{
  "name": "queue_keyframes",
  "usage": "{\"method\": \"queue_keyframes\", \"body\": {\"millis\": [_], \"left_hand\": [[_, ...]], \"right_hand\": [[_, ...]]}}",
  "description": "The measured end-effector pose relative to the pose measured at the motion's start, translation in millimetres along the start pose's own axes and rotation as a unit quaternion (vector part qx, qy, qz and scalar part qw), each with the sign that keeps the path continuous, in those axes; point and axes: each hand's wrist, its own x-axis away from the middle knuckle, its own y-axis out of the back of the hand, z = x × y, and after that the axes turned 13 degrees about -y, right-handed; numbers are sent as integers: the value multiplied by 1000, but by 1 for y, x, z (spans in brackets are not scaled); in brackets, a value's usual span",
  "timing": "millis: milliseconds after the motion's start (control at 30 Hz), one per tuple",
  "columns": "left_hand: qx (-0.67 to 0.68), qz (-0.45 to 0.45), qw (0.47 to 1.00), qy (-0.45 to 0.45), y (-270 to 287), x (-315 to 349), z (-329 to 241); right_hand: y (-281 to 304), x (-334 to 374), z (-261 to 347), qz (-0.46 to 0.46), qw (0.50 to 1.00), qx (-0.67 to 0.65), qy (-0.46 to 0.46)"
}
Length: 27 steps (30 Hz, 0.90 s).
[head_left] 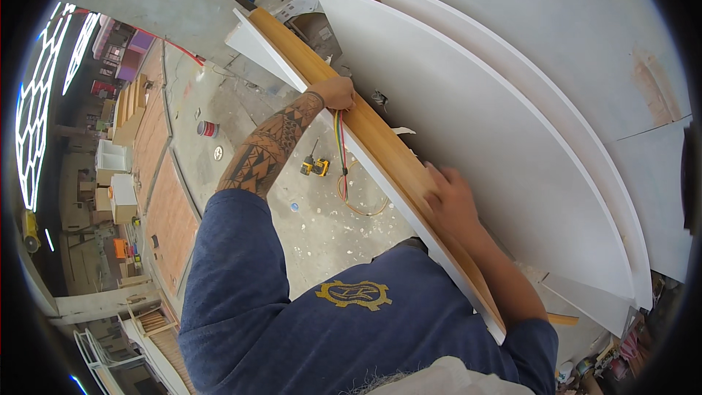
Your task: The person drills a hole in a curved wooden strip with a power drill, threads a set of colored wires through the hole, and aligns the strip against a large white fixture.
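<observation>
1. The left hand [333, 93] had its grip closed on the upper part of the wooden strip [380, 150], with coloured wires [341, 157] hanging below it.
2. The strip ran diagonally, from upper left to lower right, along the edge of the white curved panel [468, 124].
3. The right hand [450, 194] lay flat, fingers spread, on the lower strip.

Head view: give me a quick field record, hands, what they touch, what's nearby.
left hand: grips the edge of the wooden strip, pinching coloured wires that hang down
right hand: pressed flat on the same strip, lower along it
strip: lies along the edge of the white curved panel
floor: yellow power tool, red can
</observation>
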Motion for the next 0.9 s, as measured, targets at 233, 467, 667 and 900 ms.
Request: {"method": "queue_keyframes", "body": {"millis": [233,467,667,900], "left_hand": [[-19,-4,1000,-2,5,-1,-17],[-51,54,997,-32,16,-5,-1],[-146,29,980,-129,15,-17,18],[-98,1,980,-172,16,-11,30]], "right_hand": [[-85,-150,88,22,976,150,156],[-96,-159,100,70,976,183,94],[-92,-157,100,74,983,151,75],[-104,-158,90,36,999,27,22]]}}
